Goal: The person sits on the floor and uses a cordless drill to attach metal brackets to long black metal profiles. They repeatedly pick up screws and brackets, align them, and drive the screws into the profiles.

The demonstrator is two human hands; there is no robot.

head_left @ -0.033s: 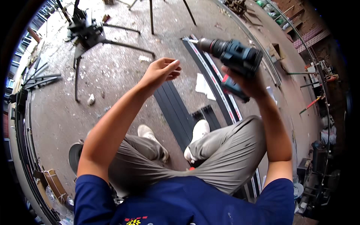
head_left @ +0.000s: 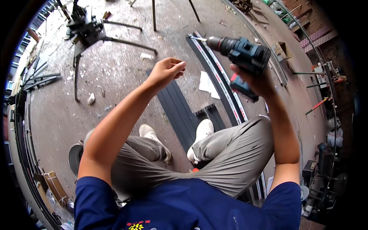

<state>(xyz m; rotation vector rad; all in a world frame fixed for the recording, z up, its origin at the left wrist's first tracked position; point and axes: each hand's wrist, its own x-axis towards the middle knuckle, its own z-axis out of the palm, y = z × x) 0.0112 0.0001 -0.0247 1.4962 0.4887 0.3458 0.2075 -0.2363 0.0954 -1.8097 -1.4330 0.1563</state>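
My right hand (head_left: pixel 257 81) grips a dark blue-green cordless drill (head_left: pixel 247 53) by its handle, with the battery below the fist. A slim bit points leftward from the chuck, above long black bars with shiny strips (head_left: pixel 210 61). To the left, my left hand (head_left: pixel 167 71) is raised with its fingers curled and the thumb against them; whatever is pinched there is too small or hidden to see. Beneath it a wide black grooved profile (head_left: pixel 172 109) lies on the floor between my shoes. A short black piece (head_left: pixel 215 118) rests beside it, near a white paper (head_left: pixel 208 86).
At the upper left stands a black metal stand with splayed legs (head_left: pixel 87 40). Dark bars (head_left: pixel 43 79) are heaped at the far left. A cardboard box (head_left: pixel 56 183) sits at lower left. A red-handled tool (head_left: pixel 316 106) and machinery line the right side.
The drill and my right hand have shifted slightly to the right. The thumb and fingers of my left hand have drawn a little closer together.
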